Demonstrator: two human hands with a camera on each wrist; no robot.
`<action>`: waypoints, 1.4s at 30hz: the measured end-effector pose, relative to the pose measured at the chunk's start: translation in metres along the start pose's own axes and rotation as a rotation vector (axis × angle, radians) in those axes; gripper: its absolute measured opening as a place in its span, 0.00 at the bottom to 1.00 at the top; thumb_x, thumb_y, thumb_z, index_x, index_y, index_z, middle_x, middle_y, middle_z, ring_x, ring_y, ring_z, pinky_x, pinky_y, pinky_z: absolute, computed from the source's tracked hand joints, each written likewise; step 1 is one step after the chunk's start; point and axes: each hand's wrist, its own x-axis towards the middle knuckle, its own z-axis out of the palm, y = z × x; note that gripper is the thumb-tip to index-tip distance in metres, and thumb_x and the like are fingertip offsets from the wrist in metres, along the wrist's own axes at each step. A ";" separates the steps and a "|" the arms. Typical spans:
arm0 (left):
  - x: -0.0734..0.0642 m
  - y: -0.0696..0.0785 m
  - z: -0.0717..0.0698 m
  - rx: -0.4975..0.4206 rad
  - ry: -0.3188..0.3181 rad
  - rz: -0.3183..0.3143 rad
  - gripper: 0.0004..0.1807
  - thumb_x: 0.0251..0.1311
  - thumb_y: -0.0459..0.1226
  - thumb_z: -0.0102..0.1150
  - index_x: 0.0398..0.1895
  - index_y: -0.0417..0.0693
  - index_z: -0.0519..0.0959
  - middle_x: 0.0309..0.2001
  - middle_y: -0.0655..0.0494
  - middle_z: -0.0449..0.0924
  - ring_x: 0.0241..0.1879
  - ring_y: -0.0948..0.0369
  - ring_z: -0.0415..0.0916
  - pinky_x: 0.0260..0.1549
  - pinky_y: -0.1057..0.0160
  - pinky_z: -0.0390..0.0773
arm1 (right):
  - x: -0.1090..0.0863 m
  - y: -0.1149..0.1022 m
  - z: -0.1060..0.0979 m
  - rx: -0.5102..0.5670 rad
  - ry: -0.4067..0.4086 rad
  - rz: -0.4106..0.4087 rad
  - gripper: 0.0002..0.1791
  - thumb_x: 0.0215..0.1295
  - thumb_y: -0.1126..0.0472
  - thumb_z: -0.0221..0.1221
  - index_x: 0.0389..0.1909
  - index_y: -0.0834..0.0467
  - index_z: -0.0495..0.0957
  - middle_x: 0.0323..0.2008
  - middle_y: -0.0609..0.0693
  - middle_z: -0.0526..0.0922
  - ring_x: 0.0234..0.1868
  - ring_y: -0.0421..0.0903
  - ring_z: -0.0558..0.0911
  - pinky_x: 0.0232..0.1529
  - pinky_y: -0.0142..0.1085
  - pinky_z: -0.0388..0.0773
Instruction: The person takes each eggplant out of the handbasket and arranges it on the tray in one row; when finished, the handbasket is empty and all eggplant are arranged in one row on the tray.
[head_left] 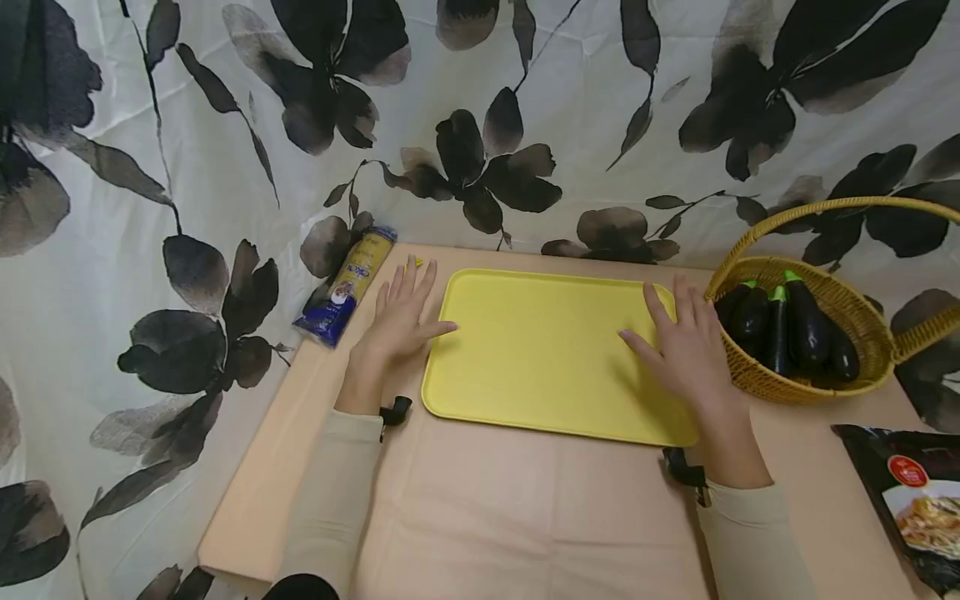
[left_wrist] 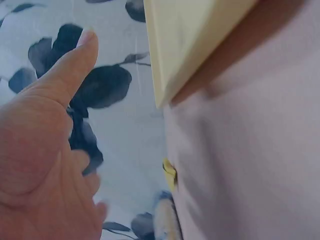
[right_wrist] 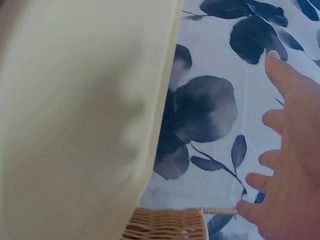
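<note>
A yellow rectangular tray point(head_left: 555, 350) lies on the table between the two hands. My left hand point(head_left: 397, 325) is at its left end, fingers spread and thumb pointing toward the rim; the left wrist view shows nothing held. Over the tray's right end is my right hand point(head_left: 686, 354), fingers spread, casting a shadow on the tray point(right_wrist: 75, 115). In the right wrist view a gap shows between that hand point(right_wrist: 295, 155) and the tray's edge. A small yellow item point(left_wrist: 170, 174), too small to identify, lies by the left fingertips.
A wicker basket point(head_left: 780, 387) with a tall handle stands at the right, holding several eggplants point(head_left: 806, 321). A blue and yellow plastic packet point(head_left: 348, 283) lies at the table's left edge. Near the right front is a black food bag point(head_left: 892, 467). A floral curtain point(head_left: 555, 100) hangs behind.
</note>
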 end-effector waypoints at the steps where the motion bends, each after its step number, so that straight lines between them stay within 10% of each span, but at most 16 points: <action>1: 0.000 -0.004 0.001 -0.065 -0.018 0.011 0.62 0.65 0.62 0.64 0.85 0.67 0.28 0.84 0.61 0.17 0.85 0.51 0.22 0.81 0.37 0.32 | 0.000 0.001 -0.003 0.020 0.014 0.001 0.48 0.75 0.33 0.53 0.85 0.50 0.47 0.84 0.64 0.35 0.81 0.74 0.44 0.79 0.71 0.41; 6: 0.003 -0.025 0.010 -0.277 -0.166 0.032 0.58 0.69 0.53 0.65 0.85 0.66 0.31 0.86 0.63 0.29 0.85 0.50 0.32 0.82 0.40 0.37 | -0.005 0.004 -0.019 0.177 0.051 0.060 0.46 0.75 0.37 0.56 0.85 0.47 0.49 0.85 0.59 0.40 0.81 0.72 0.49 0.71 0.78 0.49; 12: 0.002 -0.043 0.017 -0.205 -0.314 0.021 0.51 0.69 0.61 0.59 0.86 0.60 0.44 0.86 0.51 0.35 0.85 0.50 0.26 0.81 0.39 0.24 | -0.009 0.020 -0.039 0.264 0.115 0.135 0.40 0.78 0.41 0.55 0.84 0.48 0.54 0.84 0.59 0.49 0.82 0.68 0.51 0.73 0.77 0.50; 30: 0.005 -0.050 0.019 -0.241 -0.317 0.026 0.50 0.68 0.63 0.58 0.86 0.63 0.47 0.86 0.51 0.34 0.85 0.51 0.25 0.80 0.40 0.22 | -0.024 0.107 -0.055 0.311 0.278 0.395 0.32 0.83 0.53 0.48 0.83 0.51 0.56 0.83 0.62 0.51 0.82 0.66 0.47 0.79 0.69 0.45; 42: 0.005 -0.051 0.019 -0.244 -0.318 0.016 0.50 0.68 0.62 0.60 0.86 0.64 0.48 0.86 0.52 0.34 0.85 0.51 0.25 0.80 0.41 0.22 | -0.033 0.131 -0.053 0.217 0.090 0.533 0.34 0.85 0.53 0.41 0.85 0.53 0.44 0.83 0.70 0.39 0.81 0.76 0.41 0.76 0.75 0.42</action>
